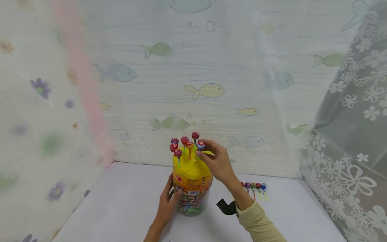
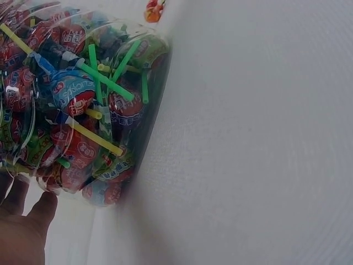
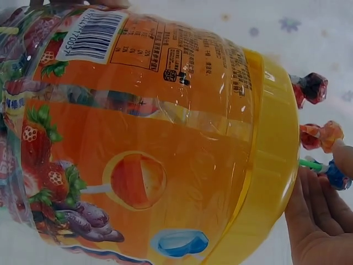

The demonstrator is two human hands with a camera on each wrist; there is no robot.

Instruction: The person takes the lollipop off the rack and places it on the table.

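A clear plastic jar (image 1: 193, 195) full of wrapped lollipops stands upright, with an orange label and a yellow lid (image 1: 193, 171). Several lollipops (image 1: 178, 153) stick up from the lid with their heads on top. My right hand (image 1: 222, 161) pinches a blue-and-red lollipop (image 1: 201, 145) at the lid's right side; the right wrist view shows its green stick meeting the lid. Low on the jar's left side my left hand (image 1: 167, 201) holds it, thumb at the front. Only the left fingertips (image 2: 47, 204) show against the jar in the left wrist view.
A row of several loose lollipops (image 1: 258, 186) lies on the white table (image 1: 136, 195) to the right, partly behind the right forearm. A black band (image 1: 226, 207) is by the right wrist. Patterned curtains (image 1: 205, 67) enclose the table at the back and sides.
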